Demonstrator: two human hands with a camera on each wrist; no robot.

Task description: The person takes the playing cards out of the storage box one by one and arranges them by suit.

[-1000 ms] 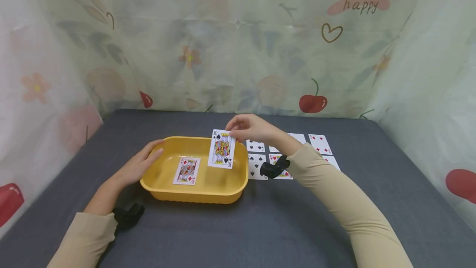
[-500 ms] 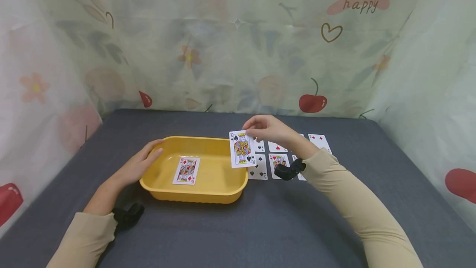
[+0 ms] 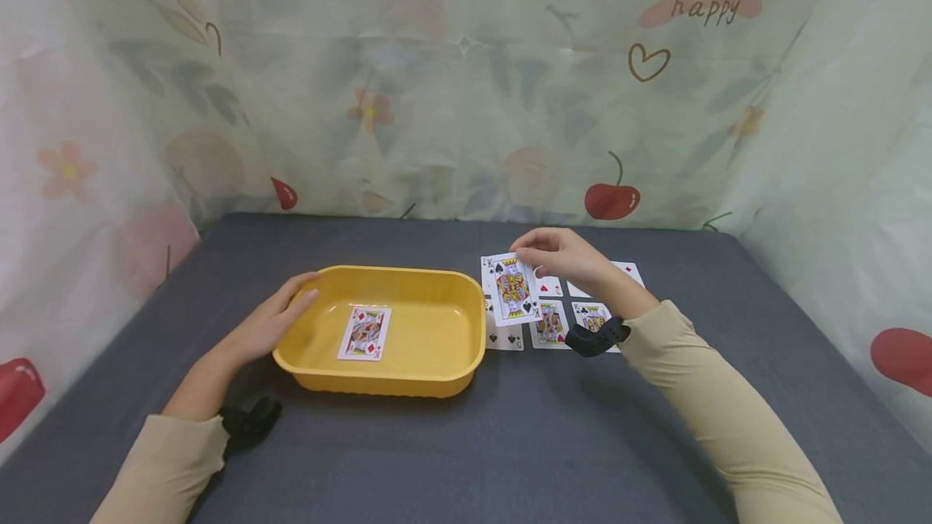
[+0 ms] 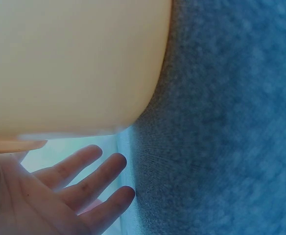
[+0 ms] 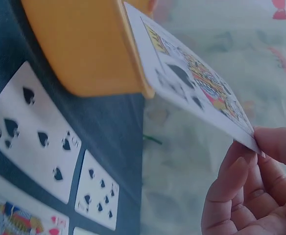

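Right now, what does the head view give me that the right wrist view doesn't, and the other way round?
Only the head view shows the left hand resting on the yellow tub's rim and the king of diamonds inside. Only the right wrist view shows the five of spades clearly. Both show the right hand pinching the king of spades.

The tub (image 3: 393,382) at centre frame was plain yellow. The card (image 3: 365,333) lying inside it was white with red diamonds and a multicoloured court figure. The king of spades (image 3: 514,289) right of centre was white with black pips and a red-and-yellow figure. The desk (image 3: 466,459) was dark grey. The curtain (image 3: 466,87) across the top was pale green, printed with red cherries, flowers and "happy". Both sleeves (image 3: 699,395) were beige.
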